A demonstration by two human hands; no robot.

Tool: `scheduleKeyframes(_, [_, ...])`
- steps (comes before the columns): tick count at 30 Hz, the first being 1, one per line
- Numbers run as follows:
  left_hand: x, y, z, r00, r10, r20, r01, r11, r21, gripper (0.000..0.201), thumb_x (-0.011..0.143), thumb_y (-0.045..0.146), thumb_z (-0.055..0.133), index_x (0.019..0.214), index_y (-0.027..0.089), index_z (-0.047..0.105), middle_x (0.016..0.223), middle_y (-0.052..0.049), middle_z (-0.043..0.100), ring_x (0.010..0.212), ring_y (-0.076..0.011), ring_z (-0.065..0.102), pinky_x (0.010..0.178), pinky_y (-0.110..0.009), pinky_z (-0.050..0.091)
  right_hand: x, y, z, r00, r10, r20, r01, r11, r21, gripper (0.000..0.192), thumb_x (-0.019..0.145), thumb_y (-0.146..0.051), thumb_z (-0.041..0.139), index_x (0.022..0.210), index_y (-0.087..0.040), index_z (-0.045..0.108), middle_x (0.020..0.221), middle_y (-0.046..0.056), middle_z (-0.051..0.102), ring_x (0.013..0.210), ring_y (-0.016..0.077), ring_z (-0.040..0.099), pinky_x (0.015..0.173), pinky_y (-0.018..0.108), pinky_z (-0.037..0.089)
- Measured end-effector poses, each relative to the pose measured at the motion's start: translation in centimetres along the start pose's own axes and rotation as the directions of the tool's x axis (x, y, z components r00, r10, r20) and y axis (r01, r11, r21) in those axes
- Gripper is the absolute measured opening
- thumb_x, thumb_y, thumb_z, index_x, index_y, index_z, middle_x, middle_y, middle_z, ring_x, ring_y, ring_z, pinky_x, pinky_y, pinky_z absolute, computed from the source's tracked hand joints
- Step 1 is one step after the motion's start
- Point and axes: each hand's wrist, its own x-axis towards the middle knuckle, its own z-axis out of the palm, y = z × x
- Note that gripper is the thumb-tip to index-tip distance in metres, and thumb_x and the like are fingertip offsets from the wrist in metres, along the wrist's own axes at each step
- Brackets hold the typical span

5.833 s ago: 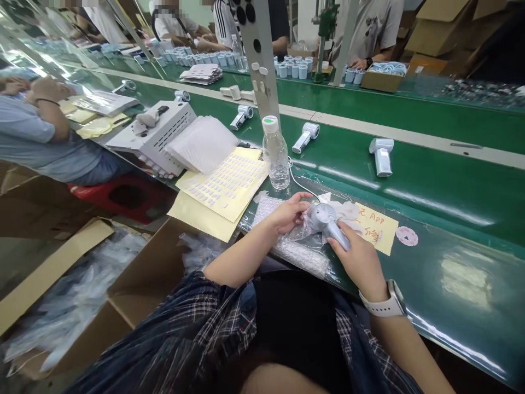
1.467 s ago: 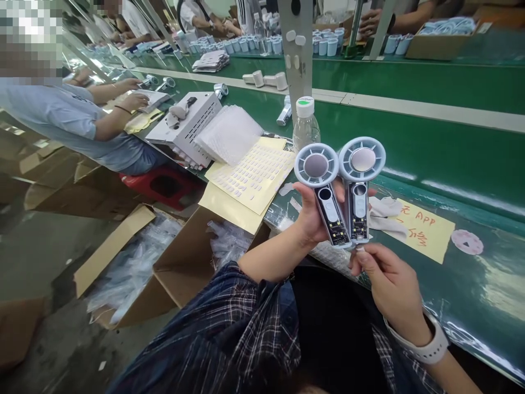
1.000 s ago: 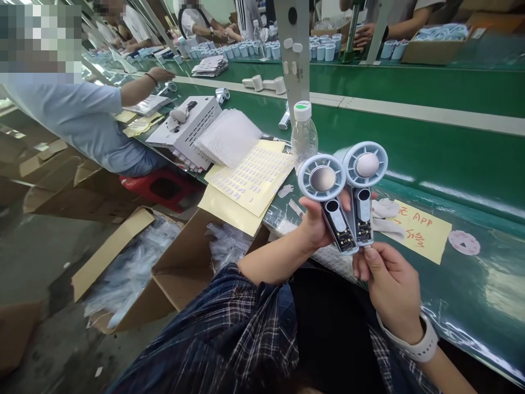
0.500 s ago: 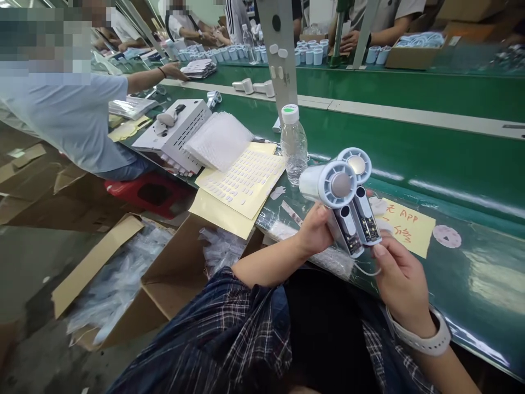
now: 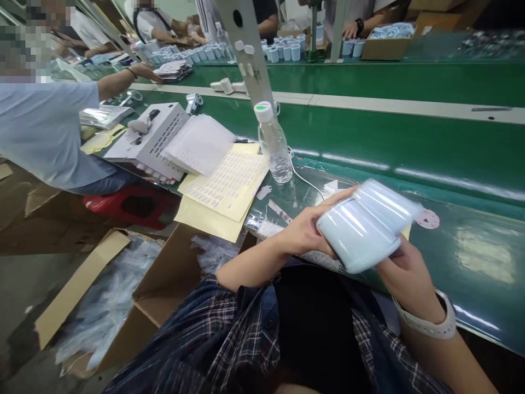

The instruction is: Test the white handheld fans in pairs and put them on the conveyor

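Two light-blue handheld fans [image 5: 359, 235] are held side by side over the table's near edge, their smooth rounded backs toward me and slightly blurred. My left hand [image 5: 307, 230] is closed around their left end, with its fingers partly behind them. At the lower right, my right hand [image 5: 410, 273] grips the other end, its fingertips hidden beneath. The fans' grilles and circuit boards are out of sight. A yellow paper is mostly covered behind the fans, and a round pink sticker [image 5: 427, 219] lies just right of them.
A water bottle [image 5: 274, 145] stands beyond my left hand, near a white cable [image 5: 305, 178]. Left of it lie a yellow sticker sheet [image 5: 229, 180], bubble bags [image 5: 200, 143] and a white metal box [image 5: 153, 137]. An open carton [image 5: 164, 284] sits below. A co-worker [image 5: 49, 131] reaches across at left.
Both hands have turned the two fans over, so their smooth backs replace the open handles and grilles. The view has swung a little to the right.
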Motion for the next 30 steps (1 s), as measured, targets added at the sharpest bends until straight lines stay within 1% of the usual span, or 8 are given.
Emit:
scheduleKeyframes(2, [-0.2,0.3,-0.6,0.999,0.012,0.044,-0.013,0.999,0.037,0.077,0.057,0.047,0.105,0.123,0.021,0.076,0.123,-0.012,0.077,0.115,-0.0297,0.072,0.105,-0.042,0.056,-0.1,0.0,-0.1,0.997,0.066,-0.026,-0.064,0.994,0.085,0.058,0.072,-0.053,0.098,0.116,-0.024,0.074,0.121,0.014,0.077,0.104,0.0330,0.076,0.085,0.045,0.067])
scheduleKeyframes(5, [-0.2,-0.1,-1.1,0.999,0.016,-0.036,-0.016,1.000,-0.006,0.063,0.081,0.071,0.083,0.115,0.019,0.070,0.100,-0.006,0.074,0.091,-0.0197,0.072,0.094,-0.038,0.059,0.4,-0.1,0.3,0.990,0.109,-0.094,-0.089,0.976,0.197,0.053,0.076,-0.060,0.093,0.111,-0.027,0.073,0.116,0.010,0.076,0.095,0.0281,0.074,0.078,0.043,0.067])
scheduleKeyframes(7, [-0.3,-0.5,-0.9,0.998,-0.039,-0.039,0.036,0.997,-0.074,0.067,0.080,0.072,0.083,0.117,0.021,0.062,0.096,-0.003,0.068,0.083,-0.0178,0.068,0.086,-0.038,0.060,0.9,-0.3,0.7,0.983,0.139,-0.116,-0.106,0.961,0.254,0.045,0.084,-0.062,0.086,0.110,-0.028,0.072,0.112,0.008,0.076,0.091,0.0249,0.073,0.075,0.039,0.065])
scheduleKeyframes(12, [-0.7,-0.8,0.2,0.997,-0.052,0.063,0.056,0.996,-0.071,0.065,0.070,0.037,0.096,0.113,0.023,0.050,0.106,-0.002,0.061,0.091,-0.0173,0.065,0.081,-0.034,0.058,1.0,-0.9,1.0,0.979,0.179,-0.095,-0.138,0.932,0.336,0.036,0.086,-0.047,0.085,0.113,-0.028,0.072,0.112,0.006,0.075,0.088,0.0204,0.070,0.076,0.034,0.063])
scheduleKeyframes(19, [-0.6,-1.4,-0.2,0.985,0.011,0.169,-0.024,0.997,0.071,0.056,0.085,0.042,0.087,0.117,0.023,0.044,0.107,-0.001,0.060,0.082,-0.0144,0.066,0.076,-0.034,0.058,0.4,-0.8,0.9,0.988,0.150,-0.024,-0.132,0.926,0.355,0.033,0.085,-0.044,0.084,0.109,-0.025,0.072,0.102,0.006,0.072,0.079,0.0193,0.067,0.070,0.033,0.061])
scheduleKeyframes(23, [-0.8,-0.8,-0.5,0.985,0.043,0.164,-0.072,0.982,0.174,0.053,0.088,0.043,0.085,0.116,0.023,0.045,0.109,-0.003,0.061,0.084,-0.0156,0.068,0.078,-0.033,0.056,0.4,-0.8,0.9,0.991,0.131,-0.013,-0.120,0.940,0.320,0.031,0.087,-0.044,0.083,0.110,-0.026,0.072,0.103,0.006,0.071,0.078,0.0190,0.064,0.063,0.031,0.058])
scheduleKeyframes(27, [-1.1,0.0,-0.2,0.979,-0.024,0.204,-0.020,0.977,0.211,0.053,0.088,0.041,0.085,0.120,0.023,0.046,0.119,-0.008,0.064,0.098,-0.0228,0.073,0.084,-0.037,0.057,0.7,-0.8,0.9,0.988,0.153,-0.030,-0.134,0.931,0.340,0.031,0.085,-0.042,0.084,0.109,-0.026,0.072,0.105,0.006,0.072,0.078,0.0199,0.065,0.064,0.033,0.059])
scheduleKeyframes(30, [-1.2,-0.1,-0.2,0.978,-0.024,0.206,-0.015,0.982,0.186,0.054,0.089,0.042,0.084,0.122,0.024,0.046,0.117,-0.007,0.064,0.094,-0.0220,0.074,0.085,-0.039,0.058,0.7,-0.9,1.0,0.984,0.174,-0.035,-0.149,0.917,0.371,0.033,0.083,-0.040,0.085,0.111,-0.026,0.073,0.105,0.007,0.073,0.078,0.0207,0.066,0.064,0.034,0.059])
